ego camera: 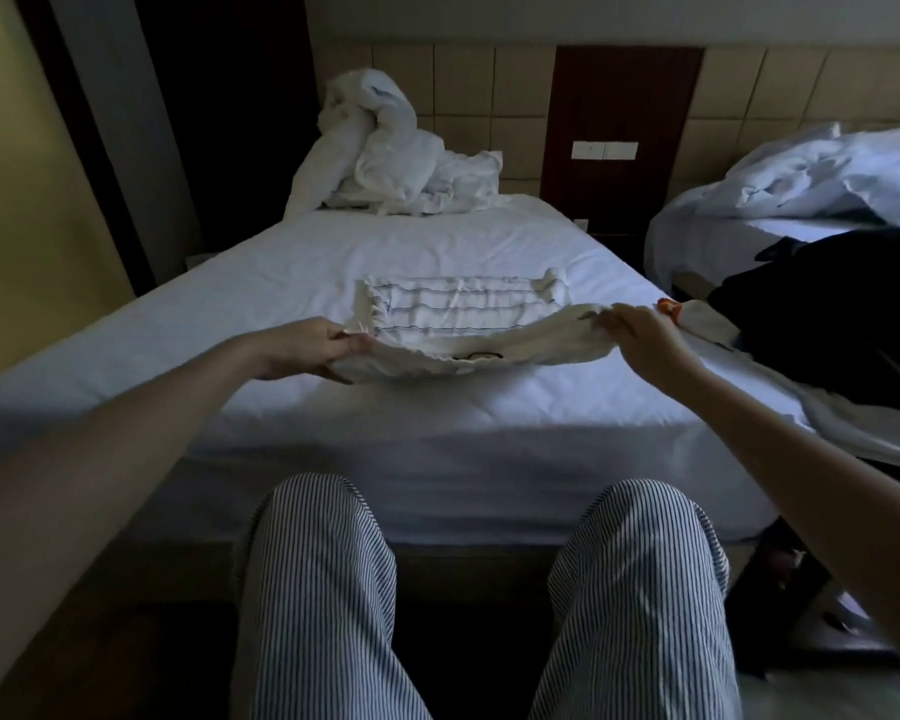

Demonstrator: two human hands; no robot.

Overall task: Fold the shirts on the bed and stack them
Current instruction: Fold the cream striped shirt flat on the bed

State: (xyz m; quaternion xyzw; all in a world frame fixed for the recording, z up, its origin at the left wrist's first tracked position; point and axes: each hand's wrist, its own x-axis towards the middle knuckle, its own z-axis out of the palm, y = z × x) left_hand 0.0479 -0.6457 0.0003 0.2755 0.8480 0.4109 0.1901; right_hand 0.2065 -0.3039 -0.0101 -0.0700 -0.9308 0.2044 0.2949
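Note:
A white shirt [458, 317] with thin dark stripes lies across the middle of the bed [292, 272]. Its far part rests flat on the sheet. Its near edge is lifted off the sheet and hangs in a sag between my hands. My left hand [313, 348] pinches the left end of that edge. At the right end, my right hand [640, 335] pinches the other corner. A small dark mark shows on the lifted fold.
A rumpled white duvet [385, 158] is heaped at the head of the bed. Dark clothing [827, 314] and pale garments [697, 317] lie piled at the bed's right edge. A second bed [707, 241] with crumpled bedding stands to the right. My knees in striped trousers are below.

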